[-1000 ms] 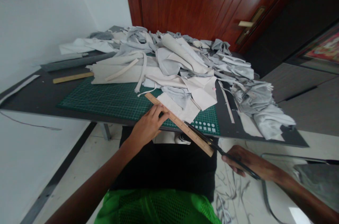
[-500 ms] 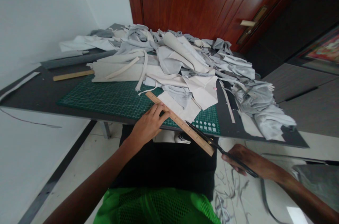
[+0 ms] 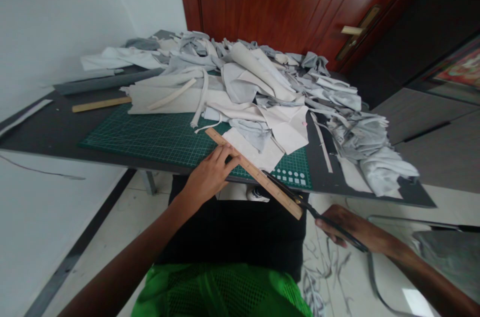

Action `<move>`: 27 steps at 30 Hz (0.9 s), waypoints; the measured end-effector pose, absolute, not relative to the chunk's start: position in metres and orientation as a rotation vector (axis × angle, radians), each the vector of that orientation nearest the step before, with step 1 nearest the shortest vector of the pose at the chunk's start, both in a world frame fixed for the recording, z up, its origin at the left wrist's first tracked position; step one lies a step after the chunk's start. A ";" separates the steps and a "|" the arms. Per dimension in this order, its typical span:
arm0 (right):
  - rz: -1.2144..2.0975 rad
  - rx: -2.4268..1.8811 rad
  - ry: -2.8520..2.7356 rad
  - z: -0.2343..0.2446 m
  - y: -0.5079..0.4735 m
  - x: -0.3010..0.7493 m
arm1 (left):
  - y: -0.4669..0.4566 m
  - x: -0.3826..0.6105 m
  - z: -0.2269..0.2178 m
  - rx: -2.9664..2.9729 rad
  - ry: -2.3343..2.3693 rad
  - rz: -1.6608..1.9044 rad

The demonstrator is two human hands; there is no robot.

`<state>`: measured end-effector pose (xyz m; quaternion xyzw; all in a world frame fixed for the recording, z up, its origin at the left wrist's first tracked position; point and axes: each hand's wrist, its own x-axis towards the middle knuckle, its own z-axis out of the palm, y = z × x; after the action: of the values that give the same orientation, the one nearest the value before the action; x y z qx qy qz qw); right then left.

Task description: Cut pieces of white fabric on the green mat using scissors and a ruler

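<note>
My left hand [image 3: 210, 172] presses a wooden ruler [image 3: 258, 174] with its fingers bent over it and the thumb at its side. The ruler lies slantwise along a piece of pale fabric [image 3: 255, 152] on the green cutting mat [image 3: 150, 139], and its near end juts past the table edge. My right hand [image 3: 345, 227] is closed round the handles of long black scissors [image 3: 311, 209]. Their blades lie along the ruler's right side, tips at the fabric's near corner. Part of the blades is hidden by the ruler.
Heaps of grey and cream fabric [image 3: 262, 74] cover the back and right of the table [image 3: 30, 129]. A second wooden ruler [image 3: 101, 105] lies at the left. Thin scraps [image 3: 315, 282] litter the floor. A wooden door [image 3: 262, 2] stands behind the table.
Hardly anything differs. Both hands, the ruler and the scissors keep their places; the view has shifted very slightly.
</note>
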<state>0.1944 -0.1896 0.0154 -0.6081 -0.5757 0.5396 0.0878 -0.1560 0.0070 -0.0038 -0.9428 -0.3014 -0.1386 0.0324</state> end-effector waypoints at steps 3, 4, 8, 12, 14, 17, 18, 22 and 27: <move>1.627 -1.821 -1.655 0.012 -0.188 0.194 | 0.007 -0.156 -0.004 -2.898 -0.920 -0.428; 1.637 -1.827 -1.641 0.013 -0.187 0.194 | 0.007 -0.156 -0.004 -2.896 -0.916 -0.427; 1.639 -1.848 -1.655 0.017 -0.186 0.193 | 0.007 -0.156 -0.002 -2.898 -0.911 -0.420; 1.589 -1.918 -1.707 0.024 -0.190 0.192 | 0.007 -0.156 -0.002 -2.896 -0.905 -0.425; 1.572 -1.944 -1.712 0.025 -0.193 0.190 | 0.006 -0.155 -0.002 -2.895 -0.908 -0.416; 1.577 -1.971 -1.660 0.024 -0.196 0.188 | 0.007 -0.155 -0.002 -2.889 -0.916 -0.405; 1.577 -1.970 -1.643 0.023 -0.197 0.188 | 0.007 -0.155 -0.002 -2.885 -0.919 -0.406; 1.586 -1.914 -1.620 0.017 -0.196 0.188 | 0.007 -0.156 -0.004 -2.879 -0.914 -0.408; 1.616 -1.784 -1.601 0.007 -0.192 0.191 | 0.007 -0.156 -0.004 -2.891 -0.925 -0.418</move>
<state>0.1914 -0.1922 0.0067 -0.6123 -0.5495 0.5545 0.1249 -0.1557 0.0070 -0.0037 -0.9428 -0.3017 -0.1362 0.0388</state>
